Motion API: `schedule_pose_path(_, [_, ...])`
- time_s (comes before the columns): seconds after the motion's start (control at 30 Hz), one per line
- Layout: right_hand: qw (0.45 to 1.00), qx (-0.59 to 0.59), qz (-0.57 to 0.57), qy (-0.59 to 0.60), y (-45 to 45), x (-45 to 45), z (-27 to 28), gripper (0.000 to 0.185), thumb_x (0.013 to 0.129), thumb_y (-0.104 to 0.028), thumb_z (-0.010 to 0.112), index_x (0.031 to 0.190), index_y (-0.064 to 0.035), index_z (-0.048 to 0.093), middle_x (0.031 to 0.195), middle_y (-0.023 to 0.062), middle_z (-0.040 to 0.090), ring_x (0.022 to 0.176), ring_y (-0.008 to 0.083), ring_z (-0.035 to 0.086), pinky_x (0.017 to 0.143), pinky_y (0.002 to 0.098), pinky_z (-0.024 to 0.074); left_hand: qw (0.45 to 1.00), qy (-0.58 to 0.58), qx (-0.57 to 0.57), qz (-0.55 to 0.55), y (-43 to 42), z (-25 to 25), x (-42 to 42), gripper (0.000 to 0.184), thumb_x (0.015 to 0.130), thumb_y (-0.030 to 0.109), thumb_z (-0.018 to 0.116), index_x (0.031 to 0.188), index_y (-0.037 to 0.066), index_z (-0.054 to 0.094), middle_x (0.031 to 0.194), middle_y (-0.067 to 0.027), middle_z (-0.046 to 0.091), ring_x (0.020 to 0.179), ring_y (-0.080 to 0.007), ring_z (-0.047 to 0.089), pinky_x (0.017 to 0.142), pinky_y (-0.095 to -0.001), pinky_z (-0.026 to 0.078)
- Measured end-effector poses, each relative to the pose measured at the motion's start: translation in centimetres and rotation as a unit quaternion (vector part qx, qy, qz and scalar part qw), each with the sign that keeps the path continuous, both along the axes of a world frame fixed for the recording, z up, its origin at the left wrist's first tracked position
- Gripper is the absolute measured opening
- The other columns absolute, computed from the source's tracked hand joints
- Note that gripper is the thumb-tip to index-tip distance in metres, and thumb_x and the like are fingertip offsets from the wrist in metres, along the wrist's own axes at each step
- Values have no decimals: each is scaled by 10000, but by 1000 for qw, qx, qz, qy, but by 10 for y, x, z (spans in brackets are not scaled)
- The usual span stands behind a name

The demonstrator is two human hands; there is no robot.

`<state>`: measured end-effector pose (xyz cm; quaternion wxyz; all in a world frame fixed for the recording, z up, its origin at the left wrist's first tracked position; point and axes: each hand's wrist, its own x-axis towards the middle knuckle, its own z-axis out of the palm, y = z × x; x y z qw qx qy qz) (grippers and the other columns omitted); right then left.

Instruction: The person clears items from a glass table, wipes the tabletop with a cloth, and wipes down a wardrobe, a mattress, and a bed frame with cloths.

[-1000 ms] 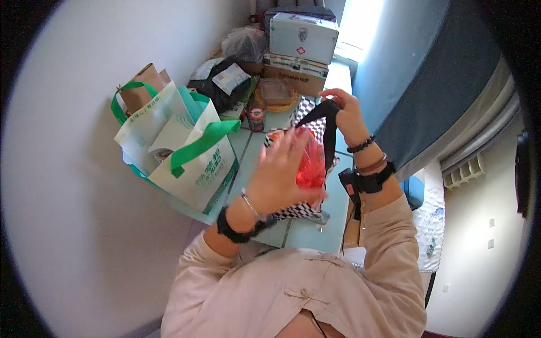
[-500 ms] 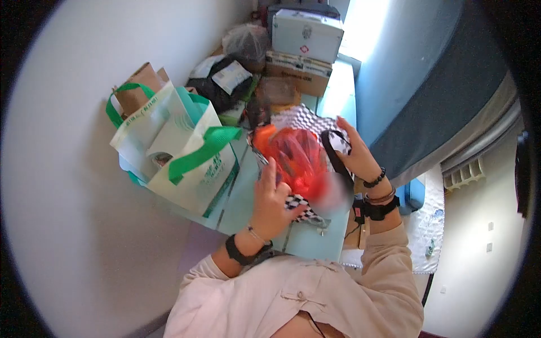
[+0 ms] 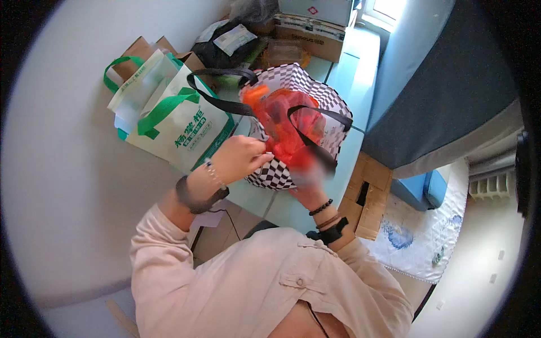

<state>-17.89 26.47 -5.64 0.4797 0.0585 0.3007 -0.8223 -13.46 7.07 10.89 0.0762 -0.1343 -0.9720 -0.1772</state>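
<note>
A black-and-white checkered tote bag point(image 3: 270, 173) stands with its mouth open on the glass-topped table. Inside lies a red translucent plastic bag point(image 3: 290, 127), its contents hard to make out, beside something orange point(image 3: 256, 96). At the tote's near left rim, my left hand point(image 3: 239, 156) is closed, fingertips pinching the edge. Low at the tote's near right side is my right hand point(image 3: 310, 193); a blurred patch hides its fingers. One black strap point(image 3: 225, 105) loops out to the left, the other crosses over the red bag.
A white shopping bag with green handles point(image 3: 194, 132) stands left of the tote. Behind are a black plastic package point(image 3: 222, 48), a clear container point(image 3: 284, 52) and stacked boxes point(image 3: 310, 36). A cardboard box point(image 3: 366, 197) sits below the table's right edge, near a grey curtain point(image 3: 456, 107).
The tote's mouth now stands wider, with both straps spread out. My left hand has moved left and up to its rim. My right hand has come down from the far right side to the near side.
</note>
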Motion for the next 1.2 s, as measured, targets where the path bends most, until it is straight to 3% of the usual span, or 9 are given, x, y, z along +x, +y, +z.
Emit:
schedule_pose_path(0.17, [997,72,-17,32,1,-6,-10,599,796,-573,402,1230,-162,372,1114,9,475,1041,173,435,860,365,377,989,2,-136,-59,25,21,-27,158,723,157,533,614,51,490,602,-89,528,594,-256,560,535,-348,457])
schedule_pose_path(0.23, [992,67,-3,108,2,-7,1,701,751,-641,404,1262,-169,322,1200,39,399,1074,206,396,873,399,353,967,16,-181,-181,32,47,-40,126,698,155,540,625,67,489,630,-64,544,579,-234,568,541,-321,466])
schedule_pose_path(0.33, [998,-45,30,-31,2,-12,32,780,710,-726,317,1316,-255,183,1316,69,223,1171,279,284,933,499,267,942,41,-246,-225,43,83,-64,89,685,132,538,638,62,509,641,-58,548,582,-211,576,538,-300,474])
schedule_pose_path(0.5, [995,-83,-57,-24,-23,-3,79,748,739,-692,317,1299,-205,227,1323,80,272,1184,314,285,892,625,197,900,107,-286,-311,47,133,-82,94,704,121,550,638,54,559,663,-49,566,600,-169,586,550,-292,489])
schedule_pose_path(0.67, [984,-70,-141,80,-74,-44,127,742,759,-656,342,1333,-276,66,1383,100,83,1253,362,132,911,646,172,851,262,-343,-298,1,186,-111,202,774,187,536,619,58,558,542,-84,546,486,-182,558,507,-313,471])
schedule_pose_path(0.77, [964,-88,-182,173,-114,-91,148,721,786,-589,394,1328,-303,13,1378,119,42,1259,362,101,917,635,210,904,235,-319,-160,-34,209,-127,180,763,208,569,709,43,616,686,-92,606,682,-168,608,602,-290,493])
schedule_pose_path(0.9, [939,-154,-173,255,-175,-153,177,661,801,-552,415,1310,-276,96,1336,121,130,1238,356,165,921,617,231,936,24,-351,-3,-58,269,-109,167,759,157,495,735,44,616,700,-103,609,597,-176,581,577,-293,497])
schedule_pose_path(1.03, [909,-186,-155,340,-233,-207,205,631,805,-520,445,1298,-275,138,1315,112,172,1215,346,219,910,608,253,903,218,-328,-170,-148,277,-133,205,772,164,486,702,-3,583,619,-130,560,536,-194,542,514,-305,445])
schedule_pose_path(1.2, [910,-128,-178,351,-313,-280,231,726,783,-423,557,1300,-289,64,1343,79,175,1186,346,258,872,641,234,943,252,-214,-22,-243,268,-189,238,755,202,544,750,-35,566,653,-169,566,587,-269,555,568,-346,446])
